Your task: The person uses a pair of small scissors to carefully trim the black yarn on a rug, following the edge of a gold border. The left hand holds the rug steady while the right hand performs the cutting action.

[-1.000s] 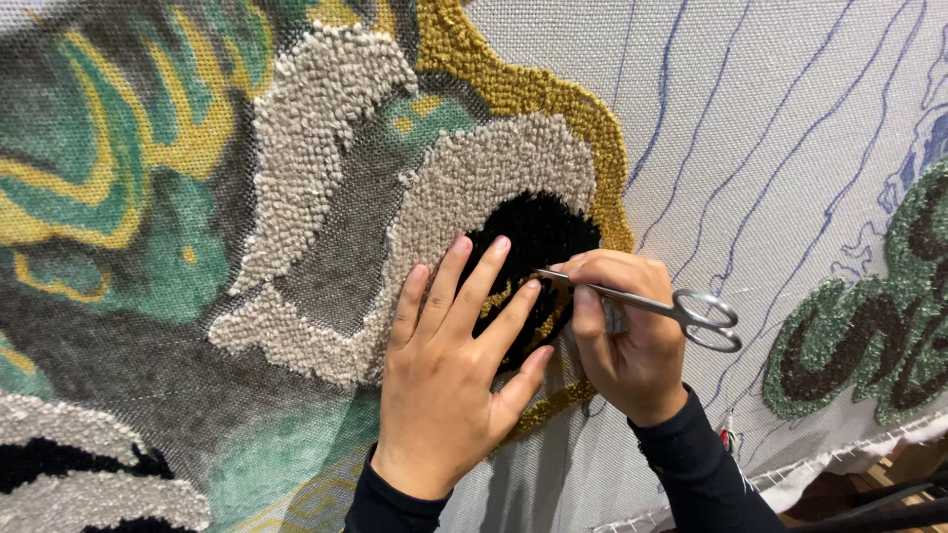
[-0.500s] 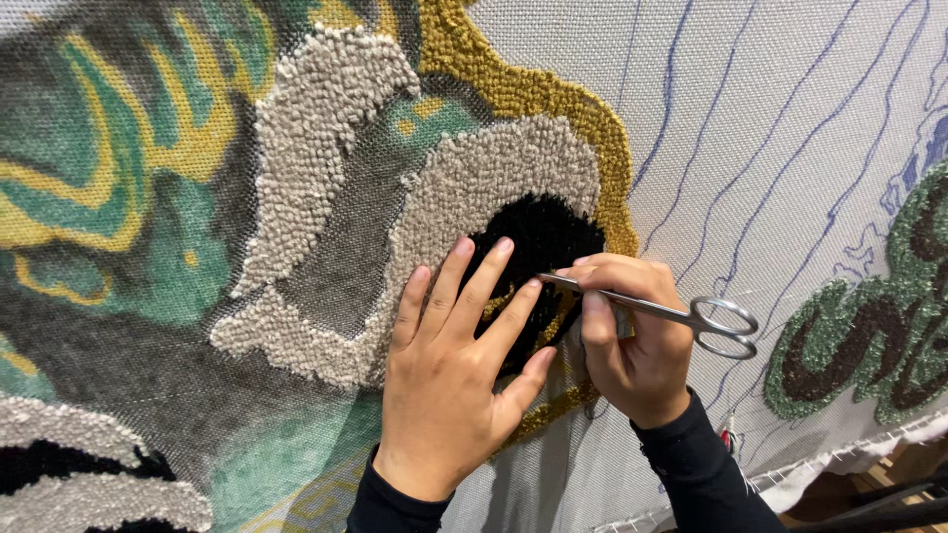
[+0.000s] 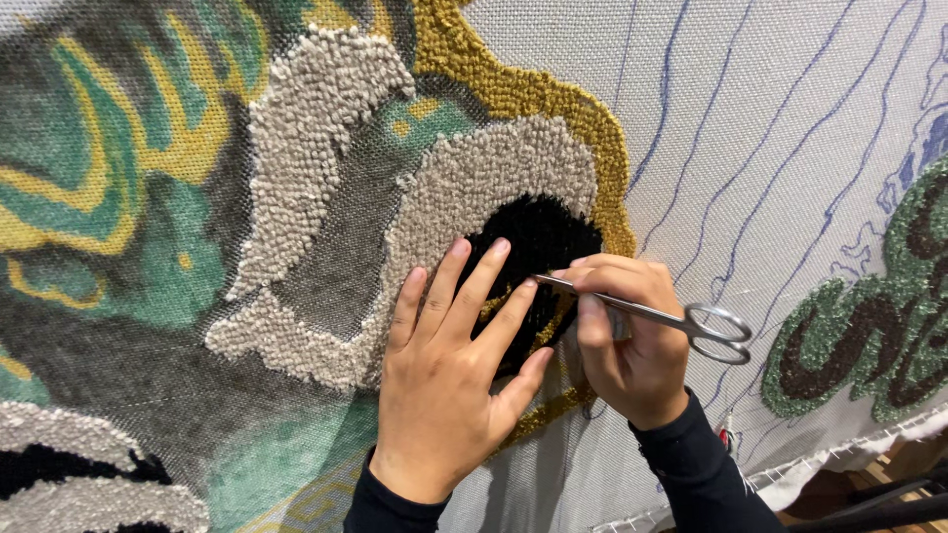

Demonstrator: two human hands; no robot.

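While a stretched tufting cloth (image 3: pixel 810 89) fills the frame, its left side shows blurred bands of green and yellow yarn (image 3: pixel 109 217), giving way toward the centre to a thick beige looped pile (image 3: pixel 316 128) that curls around a flat grey woven patch (image 3: pixel 341 276). A mustard-gold border (image 3: pixel 533 94) arcs over the beige loops and down the right edge of a black tufted patch (image 3: pixel 543 237) set inside them. The person's left hand (image 3: pixel 449 380) lies open and flat on the rug, fingers spread, its fingertips pressed against the lower left edge of the black pile and the beige loops beside it. Just to its right, the right hand (image 3: pixel 627 345) is closed around the shank of a pair of small steel scissors (image 3: pixel 652 316), pinching them near the blades. The blade tips point left and meet the black patch just beyond the left hand's index finger, while the finger loops stick out free to the right of the right hand's knuckles. Both wrists wear black sleeves (image 3: pixel 696 469). Further right, bare off-white backing carries blue drawn guide lines (image 3: pixel 780 148), and at the far right edge sits a green and dark brown tufted motif (image 3: pixel 869 336), well apart from both hands.
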